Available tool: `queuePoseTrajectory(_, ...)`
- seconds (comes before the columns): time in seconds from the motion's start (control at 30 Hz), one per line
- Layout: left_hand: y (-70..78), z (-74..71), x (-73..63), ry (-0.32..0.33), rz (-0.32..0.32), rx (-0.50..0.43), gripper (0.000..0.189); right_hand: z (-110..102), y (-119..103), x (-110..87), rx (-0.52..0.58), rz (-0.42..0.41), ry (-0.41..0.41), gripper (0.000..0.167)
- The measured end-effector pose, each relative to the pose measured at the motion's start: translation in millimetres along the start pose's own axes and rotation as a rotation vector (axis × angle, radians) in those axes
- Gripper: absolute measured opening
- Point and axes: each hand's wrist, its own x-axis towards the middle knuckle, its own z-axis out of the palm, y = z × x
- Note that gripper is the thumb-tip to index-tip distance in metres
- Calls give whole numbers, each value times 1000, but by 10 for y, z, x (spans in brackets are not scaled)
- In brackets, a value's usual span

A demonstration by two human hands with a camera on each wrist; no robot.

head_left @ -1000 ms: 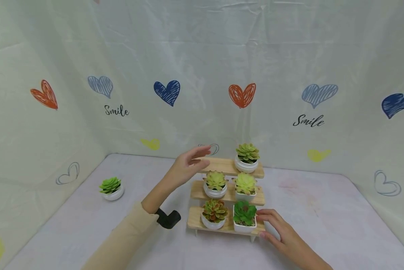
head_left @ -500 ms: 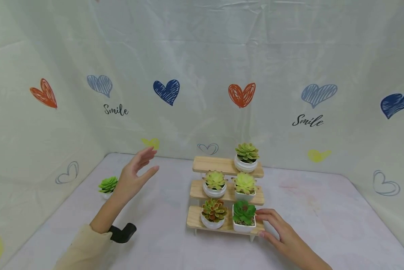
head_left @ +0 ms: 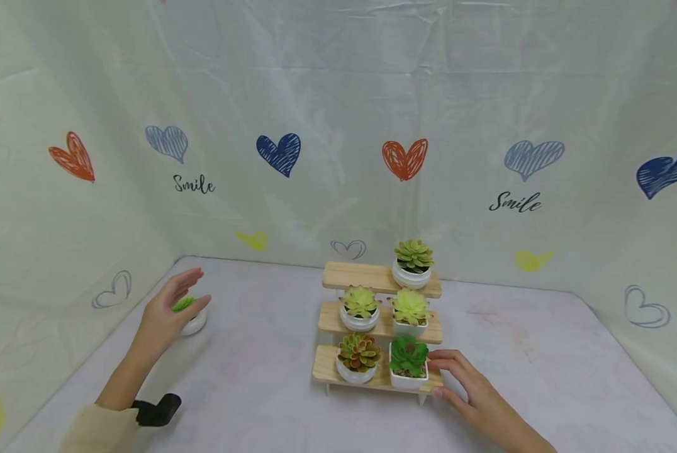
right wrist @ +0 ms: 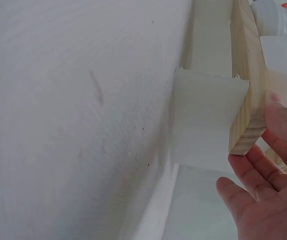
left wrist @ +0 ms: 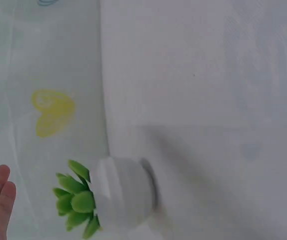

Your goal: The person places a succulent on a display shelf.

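In the head view my left hand (head_left: 163, 313) is held over the far left of the table, fingers extended and thumb apart. It partly covers a bright green succulent in a round white pot (head_left: 194, 324). The left wrist view shows that potted succulent (left wrist: 123, 195) beside the fingers, with nothing in the hand. My right hand (head_left: 467, 385) grips the right end of the bottom tier of a three-tier wooden plant stand (head_left: 350, 277). In the right wrist view, thumb and fingers lie around the end of the wooden board (right wrist: 253, 115). A square-potted dark green succulent (head_left: 409, 362) stands beside the fingertips.
A reddish succulent (head_left: 358, 357) shares the bottom tier. Two pale green succulents, one left (head_left: 361, 308) and one right (head_left: 411, 311), stand on the middle tier. Another green succulent (head_left: 413, 261) is at the top tier's right end. A heart-printed curtain (head_left: 338, 94) rises behind the table.
My left hand has moved left, from beside the stand's top tier to the potted succulent at the far left. My right hand has stayed at the stand's bottom tier.
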Motion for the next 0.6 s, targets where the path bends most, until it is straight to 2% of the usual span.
queuePoseTrajectory(0.27, -332, -137, -31, 5, -50, -5, 58, -2, -2, -1, -35, 17, 4, 36)
queuePoseTrajectory(0.4, -470, -185, -56, -5, -112, -4, 63, 4, -3, -3, -32, 27, -5, 35)
queuePoseTrajectory(0.5, -529, -210, -67, -57, -181, -27, 69, 6, -7, -1, -32, 26, -4, 35)
queuePoseTrajectory(0.6, -571, -226, -57, -147, -274, -57, 79, 1, -13, 4, -27, 16, 8, 36)
